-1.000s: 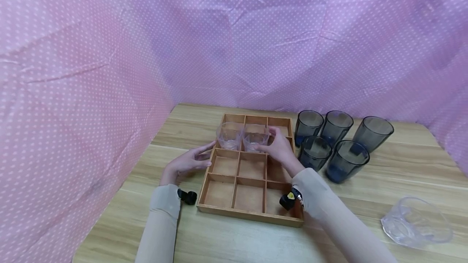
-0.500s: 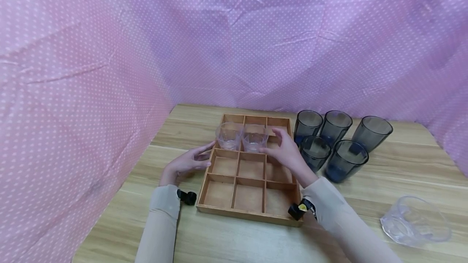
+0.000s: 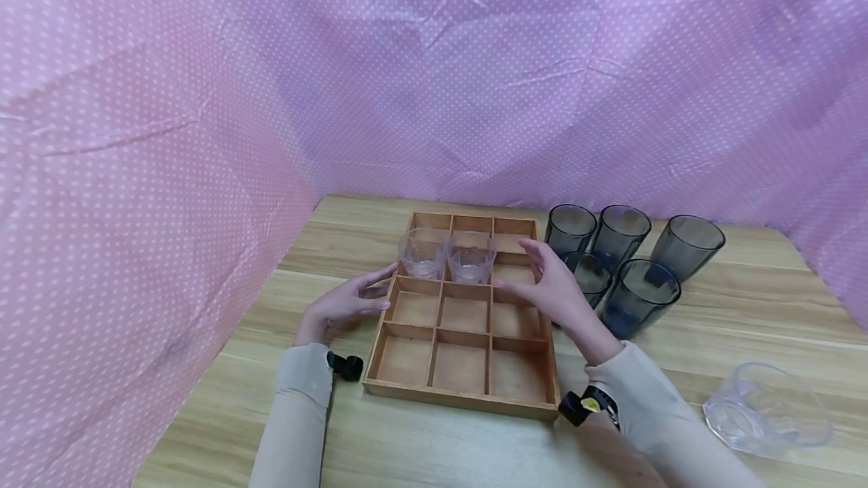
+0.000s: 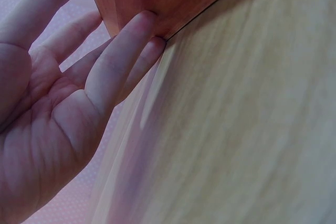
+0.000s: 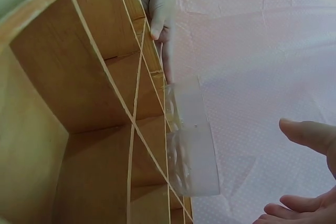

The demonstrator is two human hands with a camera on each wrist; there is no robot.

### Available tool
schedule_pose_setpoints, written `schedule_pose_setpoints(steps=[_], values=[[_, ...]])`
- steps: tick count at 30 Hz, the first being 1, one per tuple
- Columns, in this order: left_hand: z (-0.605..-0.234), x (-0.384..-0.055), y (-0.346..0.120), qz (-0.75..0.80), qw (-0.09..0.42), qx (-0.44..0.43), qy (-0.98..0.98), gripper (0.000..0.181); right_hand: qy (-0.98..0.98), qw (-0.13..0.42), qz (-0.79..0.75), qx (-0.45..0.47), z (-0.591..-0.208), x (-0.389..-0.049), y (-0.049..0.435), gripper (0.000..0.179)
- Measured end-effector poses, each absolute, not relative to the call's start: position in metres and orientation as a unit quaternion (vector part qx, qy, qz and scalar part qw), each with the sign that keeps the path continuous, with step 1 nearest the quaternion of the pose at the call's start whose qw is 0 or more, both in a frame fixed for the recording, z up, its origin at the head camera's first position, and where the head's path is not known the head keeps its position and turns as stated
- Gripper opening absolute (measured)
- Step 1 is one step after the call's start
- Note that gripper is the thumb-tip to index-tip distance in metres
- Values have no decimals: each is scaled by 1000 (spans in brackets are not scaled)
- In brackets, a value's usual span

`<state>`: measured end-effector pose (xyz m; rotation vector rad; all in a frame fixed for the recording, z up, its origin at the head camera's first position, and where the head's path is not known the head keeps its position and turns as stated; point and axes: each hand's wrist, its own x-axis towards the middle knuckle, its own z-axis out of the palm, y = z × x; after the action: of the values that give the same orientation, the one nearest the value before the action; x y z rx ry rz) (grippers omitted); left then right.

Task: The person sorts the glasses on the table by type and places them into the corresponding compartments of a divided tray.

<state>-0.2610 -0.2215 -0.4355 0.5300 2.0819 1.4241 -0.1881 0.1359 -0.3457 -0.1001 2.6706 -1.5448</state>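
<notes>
Since the earlier frame, the right hand [image 3: 559,294] has drawn rightward, away from two clear glasses [image 3: 471,259]. Fingers spread, the left hand [image 3: 349,300] touches the left side of the tray [image 3: 461,399], a sensible light brace. Both glasses stand in its second row from the back. Right of them, the right grip is spread, holding nothing; withdrawing level should avoid nudging rims. Five smoky tumblers [image 3: 642,300] stand near the back edge of the surface [image 3: 407,446], another clear glass [image 3: 766,409] towards its front right; pink dotted cloth [image 3: 434,96] hangs behind.

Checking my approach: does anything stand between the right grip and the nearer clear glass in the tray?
Nothing visible: the right wrist view shows a gap between the right grip and the nearer clear glass. The dark glasses stand on the grip's other side.
</notes>
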Motion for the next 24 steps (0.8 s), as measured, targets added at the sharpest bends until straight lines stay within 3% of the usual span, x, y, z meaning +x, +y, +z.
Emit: schedule_pose_setpoints(steps=[8, 24], values=[[-432, -258, -223, 537, 284, 170, 776, 76, 859, 28, -508, -51, -343, -174, 150, 79], [-436, -261, -221, 523, 272, 213, 779, 76, 858, 8, -508, -72, -341, -145, 172, 77]])
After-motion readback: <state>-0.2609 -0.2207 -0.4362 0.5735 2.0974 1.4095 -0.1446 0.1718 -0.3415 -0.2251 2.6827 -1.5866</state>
